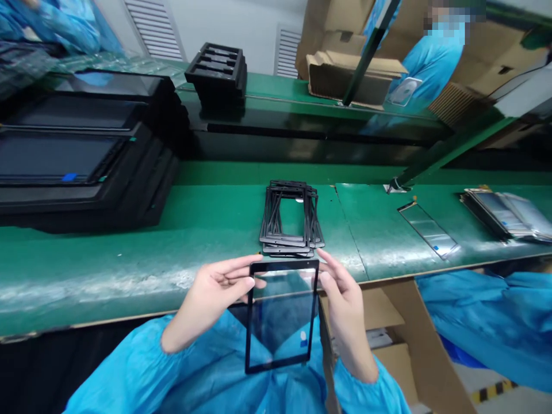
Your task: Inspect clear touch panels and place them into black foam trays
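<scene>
Between my two hands is a clear touchscreen panel (280,313) with a black border, tilted in front of my blue smock at the bench edge. A small blue tab shows near its lower right corner. My left hand (224,287) pinches its upper left edge, thumb on the near face. My right hand (345,293) grips the upper right edge, with some fingers behind the panel. Just beyond it, a loose stack of black rectangular frames (288,247) lies on the green bench (215,213).
Stacked black trays with dark screens (64,155) fill the left. Another tray stack (215,75) stands behind. To the right lie a single glass panel (426,230) and a panel pile (504,213). An open carton (392,339) sits below the bench edge. Co-workers in blue smocks are nearby.
</scene>
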`<state>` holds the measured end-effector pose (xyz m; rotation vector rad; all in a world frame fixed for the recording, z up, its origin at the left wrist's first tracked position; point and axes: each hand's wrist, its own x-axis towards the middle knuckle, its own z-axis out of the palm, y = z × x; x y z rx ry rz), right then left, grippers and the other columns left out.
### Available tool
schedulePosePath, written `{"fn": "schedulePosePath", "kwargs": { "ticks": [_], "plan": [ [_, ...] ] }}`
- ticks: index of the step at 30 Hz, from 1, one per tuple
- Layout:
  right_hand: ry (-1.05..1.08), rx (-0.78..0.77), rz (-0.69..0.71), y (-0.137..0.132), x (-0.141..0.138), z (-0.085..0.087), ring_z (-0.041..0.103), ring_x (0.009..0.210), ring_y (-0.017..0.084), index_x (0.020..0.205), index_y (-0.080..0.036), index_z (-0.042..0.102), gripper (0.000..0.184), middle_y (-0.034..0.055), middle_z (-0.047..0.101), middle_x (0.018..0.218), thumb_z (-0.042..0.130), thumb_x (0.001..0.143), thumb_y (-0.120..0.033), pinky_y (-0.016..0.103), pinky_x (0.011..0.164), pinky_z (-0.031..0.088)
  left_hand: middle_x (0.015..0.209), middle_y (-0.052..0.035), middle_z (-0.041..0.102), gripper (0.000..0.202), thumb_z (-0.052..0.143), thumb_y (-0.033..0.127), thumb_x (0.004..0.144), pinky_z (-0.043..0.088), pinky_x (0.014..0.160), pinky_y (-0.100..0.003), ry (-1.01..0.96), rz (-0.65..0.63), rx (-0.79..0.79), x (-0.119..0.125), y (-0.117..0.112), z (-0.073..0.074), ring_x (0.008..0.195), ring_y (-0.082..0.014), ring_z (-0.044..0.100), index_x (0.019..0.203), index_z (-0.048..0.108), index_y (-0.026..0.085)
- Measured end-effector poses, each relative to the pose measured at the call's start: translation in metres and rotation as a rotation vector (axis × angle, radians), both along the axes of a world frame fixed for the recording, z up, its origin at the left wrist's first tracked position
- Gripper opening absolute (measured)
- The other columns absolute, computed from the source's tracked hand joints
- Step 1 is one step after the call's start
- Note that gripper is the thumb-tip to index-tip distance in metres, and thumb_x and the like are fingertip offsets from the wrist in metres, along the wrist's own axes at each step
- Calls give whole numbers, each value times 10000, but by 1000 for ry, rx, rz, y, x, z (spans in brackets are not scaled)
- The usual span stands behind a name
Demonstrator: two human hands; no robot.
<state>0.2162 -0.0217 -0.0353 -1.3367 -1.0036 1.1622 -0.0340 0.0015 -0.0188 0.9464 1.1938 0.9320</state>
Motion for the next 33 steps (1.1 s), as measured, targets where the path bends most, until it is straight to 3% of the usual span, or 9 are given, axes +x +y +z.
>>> {"fn": "schedulePosePath", "kwargs": {
  "ticks": [2,5,17,24,27,29,30,31,33],
  "plan": [
    [86,-60,30,8,-1,4,814,786,258,1234,-214,765,385,72,842,858,726,944,-465,400,779,655,828,-113,853,447,880,304,782,634,584,-234,13,-19,3,-2,-2,4,754,-253,826,1215,828,204],
    [123,-78,23,10,-7,8,805,685,246,1075,-190,791,326,59,821,718,780,898,-463,368,703,656,818,-108,853,433,888,294,770,635,597,-227,24,-31,0,-5,-3,5,717,-234,819,1193,838,214],
    [144,-65,-17,7,-21,10,814,602,238,968,-195,782,257,67,839,736,800,881,-435,316,633,664,830,-128,853,540,912,404,764,634,605,-209,64,-36,-55,-13,-2,1,724,-229,820,1234,812,159],
    [160,-61,-24,11,-22,6,811,589,228,960,-197,753,251,60,836,716,802,875,-428,282,592,652,856,-124,855,531,829,428,856,649,609,-235,91,-57,2,-19,-4,-18,805,-264,834,1309,770,159],
    [132,-86,44,13,-26,2,813,614,215,989,-192,751,253,59,840,740,779,889,-423,283,622,654,1191,-152,820,421,739,401,921,676,809,-325,268,-156,145,-18,-3,-16,1080,-312,799,1289,784,202],
    [116,-117,160,13,-33,-2,824,679,217,999,-188,767,241,59,845,772,776,885,-401,291,664,658,1484,-117,668,406,724,368,924,584,1060,-407,452,-258,338,-13,-1,-12,1355,-338,646,1308,778,250],
    [115,-133,218,13,-37,-4,827,708,223,985,-188,777,229,58,844,779,786,872,-387,296,677,658,1543,-92,618,440,726,357,922,532,1126,-421,522,-322,422,-10,-1,-9,1403,-335,603,1353,753,272],
    [118,-144,263,13,-41,-6,826,717,227,955,-190,786,213,52,841,769,799,855,-377,298,681,655,1531,-78,631,482,718,353,930,524,1134,-415,563,-388,472,-6,0,-7,1375,-322,631,1408,714,291],
    [133,-153,309,15,-44,-6,820,701,231,898,-195,796,203,40,832,742,813,832,-385,306,679,649,1352,-58,765,503,677,362,968,602,1009,-354,564,-480,462,-2,0,-5,1141,-274,774,1468,658,312]
  ]
}}
